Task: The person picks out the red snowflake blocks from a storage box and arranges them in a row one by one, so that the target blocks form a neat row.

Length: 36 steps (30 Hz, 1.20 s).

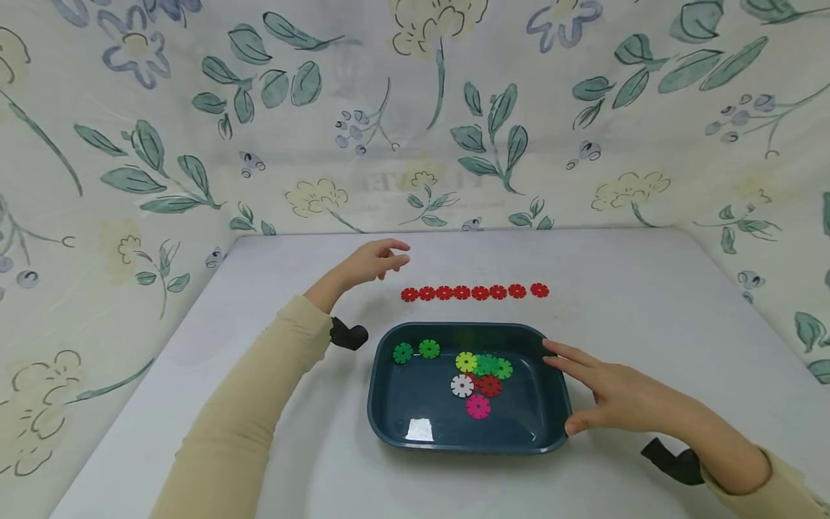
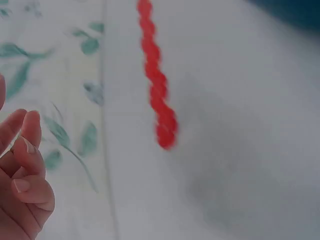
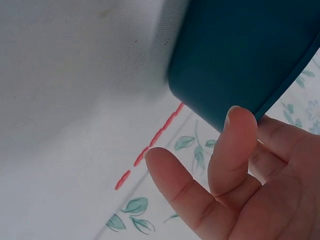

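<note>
Several red notched discs [image 1: 461, 293] lie in a row on the white table, the rightmost set slightly apart. My left hand [image 1: 372, 262] hovers beyond the row's left end, fingers loosely bent and holding nothing. In the left wrist view the hand [image 2: 22, 180] shows at the left edge, away from the red row [image 2: 157, 82], which is blurred. My right hand [image 1: 612, 393] touches the right rim of the dark blue tray [image 1: 382, 404] with extended fingers, the thumb lower on that side. In the right wrist view, the fingers of that hand [image 3: 250, 185] lie against the tray's wall [image 3: 225, 65].
Inside the tray lie a white disc [image 1: 462, 386], a pink disc [image 1: 478, 406], a yellow disc [image 1: 465, 362], a red disc [image 1: 491, 386] and several green discs [image 1: 429, 349]. Floral cloth [image 1: 415, 173] rises behind the table [image 1: 622, 288] and along its sides.
</note>
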Each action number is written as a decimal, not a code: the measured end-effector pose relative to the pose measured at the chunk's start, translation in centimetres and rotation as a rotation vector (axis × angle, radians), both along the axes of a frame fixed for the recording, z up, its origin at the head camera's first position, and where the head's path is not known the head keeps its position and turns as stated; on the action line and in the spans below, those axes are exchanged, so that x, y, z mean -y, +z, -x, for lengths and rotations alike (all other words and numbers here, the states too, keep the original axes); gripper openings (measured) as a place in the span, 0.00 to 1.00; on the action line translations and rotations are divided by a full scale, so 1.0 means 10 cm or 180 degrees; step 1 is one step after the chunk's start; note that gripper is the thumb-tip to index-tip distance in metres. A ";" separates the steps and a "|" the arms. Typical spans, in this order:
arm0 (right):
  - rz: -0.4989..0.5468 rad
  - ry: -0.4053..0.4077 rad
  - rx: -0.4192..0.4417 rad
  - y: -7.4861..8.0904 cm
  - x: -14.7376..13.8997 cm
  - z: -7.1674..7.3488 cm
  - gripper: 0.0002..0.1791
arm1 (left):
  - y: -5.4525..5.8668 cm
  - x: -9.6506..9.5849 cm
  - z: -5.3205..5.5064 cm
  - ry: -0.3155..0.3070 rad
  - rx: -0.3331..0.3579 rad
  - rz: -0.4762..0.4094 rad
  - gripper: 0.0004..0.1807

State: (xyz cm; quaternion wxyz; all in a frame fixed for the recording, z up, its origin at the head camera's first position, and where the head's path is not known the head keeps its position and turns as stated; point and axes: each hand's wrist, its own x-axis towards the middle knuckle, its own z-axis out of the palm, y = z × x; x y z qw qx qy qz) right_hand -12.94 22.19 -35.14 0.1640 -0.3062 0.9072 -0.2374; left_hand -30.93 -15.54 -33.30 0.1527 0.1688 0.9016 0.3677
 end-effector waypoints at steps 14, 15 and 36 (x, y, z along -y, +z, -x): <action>-0.0044 0.0019 0.0019 0.00 0.00 0.01 0.52 | 0.36 -0.86 -0.67 -0.0986 -0.0691 -0.0119 0.24; -0.0051 0.0023 0.0018 0.00 0.00 0.01 0.52 | 0.34 -0.91 -0.71 -0.1079 -0.0729 -0.0072 0.24; -0.0041 0.0107 -0.0111 -0.01 -0.02 0.01 0.51 | -0.36 -1.27 -0.93 -0.2517 -0.0695 0.1369 0.22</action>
